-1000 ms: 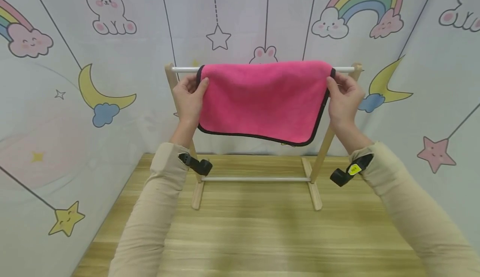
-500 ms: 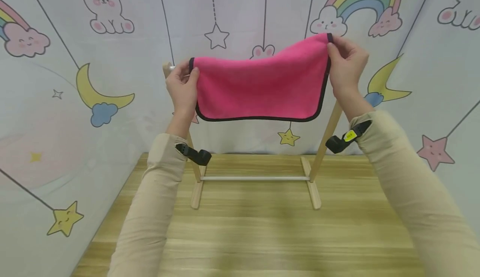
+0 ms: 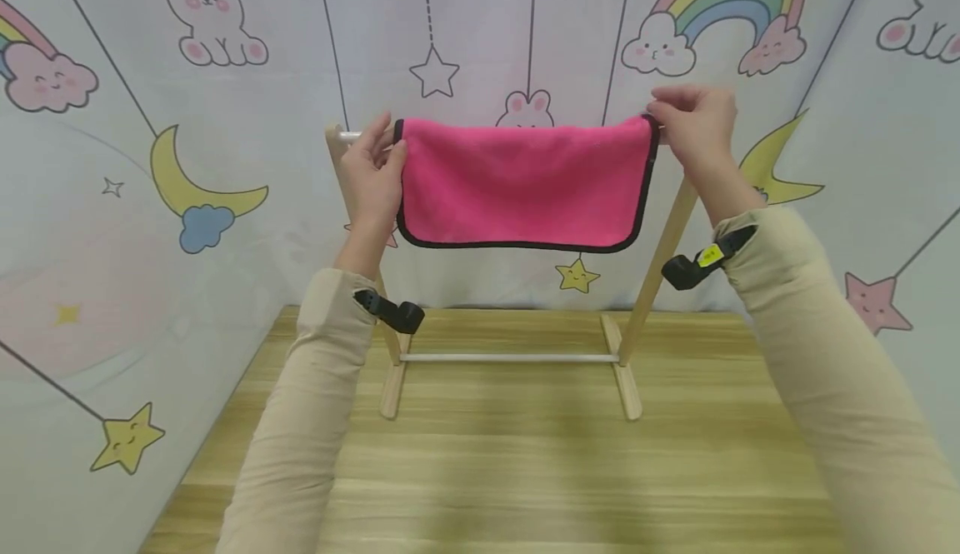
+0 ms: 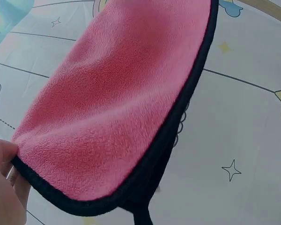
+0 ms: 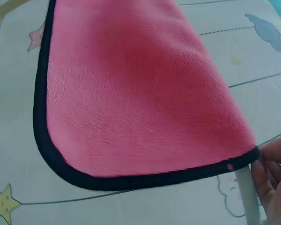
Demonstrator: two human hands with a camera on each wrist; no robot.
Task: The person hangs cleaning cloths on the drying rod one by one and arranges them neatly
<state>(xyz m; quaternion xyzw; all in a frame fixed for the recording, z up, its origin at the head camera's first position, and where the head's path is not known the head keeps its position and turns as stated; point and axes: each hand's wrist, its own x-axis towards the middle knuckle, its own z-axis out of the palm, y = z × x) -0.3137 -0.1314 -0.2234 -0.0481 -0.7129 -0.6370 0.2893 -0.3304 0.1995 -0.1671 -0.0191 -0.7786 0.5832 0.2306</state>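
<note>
A pink plush towel (image 3: 525, 187) with black binding hangs over the white top bar (image 3: 349, 137) of a wooden rack (image 3: 663, 246). In the head view, my left hand (image 3: 372, 183) holds its left edge at the fold, thumb in front and some fingers behind. My right hand (image 3: 701, 125) pinches the upper right corner between thumb and fingers, beside the bar's right end. The left wrist view shows the left hand (image 4: 7, 180) gripping the bound edge of the towel (image 4: 117, 103). In the right wrist view, fingertips of the right hand (image 5: 276, 176) pinch the binding. Most of the towel's back half is hidden.
The rack stands on a wood-grain surface (image 3: 517, 462), with a white lower bar (image 3: 510, 357) between its feet. Behind and at the sides hangs a white cloth backdrop (image 3: 292, 246) printed with rabbits, stars, moons and rainbows.
My right hand rose with the towel's right corner, then came down to the bar level. The front hem now hangs higher and straighter than one second ago. The left hand shifted slightly.
</note>
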